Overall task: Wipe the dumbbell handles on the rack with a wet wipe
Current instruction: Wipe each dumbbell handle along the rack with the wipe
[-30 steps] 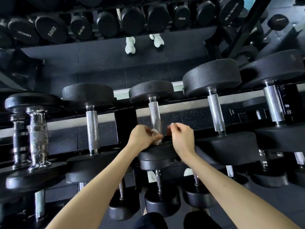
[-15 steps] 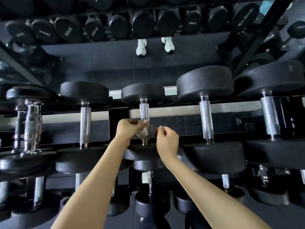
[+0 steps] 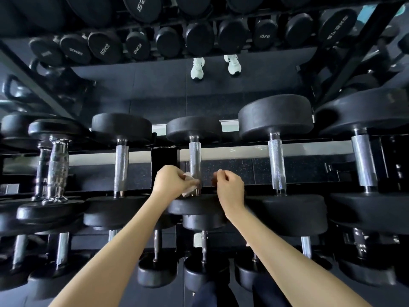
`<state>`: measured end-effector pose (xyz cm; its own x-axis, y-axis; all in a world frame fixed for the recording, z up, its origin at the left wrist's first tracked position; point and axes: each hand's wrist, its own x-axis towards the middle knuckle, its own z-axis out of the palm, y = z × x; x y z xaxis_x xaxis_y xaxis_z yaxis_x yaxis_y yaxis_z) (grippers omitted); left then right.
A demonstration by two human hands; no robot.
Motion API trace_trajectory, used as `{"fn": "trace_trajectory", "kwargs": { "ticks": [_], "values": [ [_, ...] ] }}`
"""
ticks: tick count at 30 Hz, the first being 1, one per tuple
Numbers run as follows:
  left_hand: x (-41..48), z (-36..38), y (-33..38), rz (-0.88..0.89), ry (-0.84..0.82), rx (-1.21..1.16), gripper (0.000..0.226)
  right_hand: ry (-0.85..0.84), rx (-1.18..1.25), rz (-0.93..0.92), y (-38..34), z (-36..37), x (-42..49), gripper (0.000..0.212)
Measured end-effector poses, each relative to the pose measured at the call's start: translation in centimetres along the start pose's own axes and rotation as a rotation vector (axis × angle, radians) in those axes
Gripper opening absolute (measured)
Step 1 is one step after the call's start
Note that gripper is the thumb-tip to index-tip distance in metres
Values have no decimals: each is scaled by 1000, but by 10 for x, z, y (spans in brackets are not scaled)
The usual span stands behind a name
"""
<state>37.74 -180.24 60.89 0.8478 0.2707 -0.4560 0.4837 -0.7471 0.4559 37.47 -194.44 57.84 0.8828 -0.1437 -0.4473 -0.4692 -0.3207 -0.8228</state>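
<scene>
Since half a second earlier, your hands slid lower on the middle handle (image 3: 195, 160), down toward its near end. Your left hand (image 3: 170, 180) was closed around the wet wipe (image 3: 189, 183), pinching it against the left side of the knurled bar just above the near weight head (image 3: 194, 203). Your right hand (image 3: 230, 185) was curled into a loose fist just right of the bar, thumb and forefinger pinched; whether they held the wipe's other end you couldn't tell. Farther back, the rack rail (image 3: 243, 149) crossed behind the handles.
</scene>
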Motion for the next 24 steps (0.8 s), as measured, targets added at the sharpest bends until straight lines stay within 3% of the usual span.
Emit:
{"fn": "trace_trajectory", "kwargs": {
  "ticks": [3, 6, 8, 10, 14, 18, 24],
  "values": [
    [-14, -18, 8, -37, 44, -390, 16, -140, 134, 27, -4, -20, -2, 17],
    [-26, -30, 26, -69, -225, -802, 16, -383, 260, 34, -20, -45, -6, 43],
    [-29, -33, 38, -41, -319, -817, 14, -498, 317, 32, -31, -62, -6, 52],
    [-30, -29, 52, -17, -362, -809, 19, -525, 282, 2, -38, -77, -4, 42],
    [-28, -14, 77, -58, -360, -830, 23, -425, 152, -31, -37, -113, 1, 6],
    [-22, 3, 101, -53, -299, -778, 6, -178, 21, -115, -31, -168, 10, 8],
    [-12, 16, 142, 29, 5, -658, 11, 404, -539, -477, -11, -209, 54, 11]
  ]
}}
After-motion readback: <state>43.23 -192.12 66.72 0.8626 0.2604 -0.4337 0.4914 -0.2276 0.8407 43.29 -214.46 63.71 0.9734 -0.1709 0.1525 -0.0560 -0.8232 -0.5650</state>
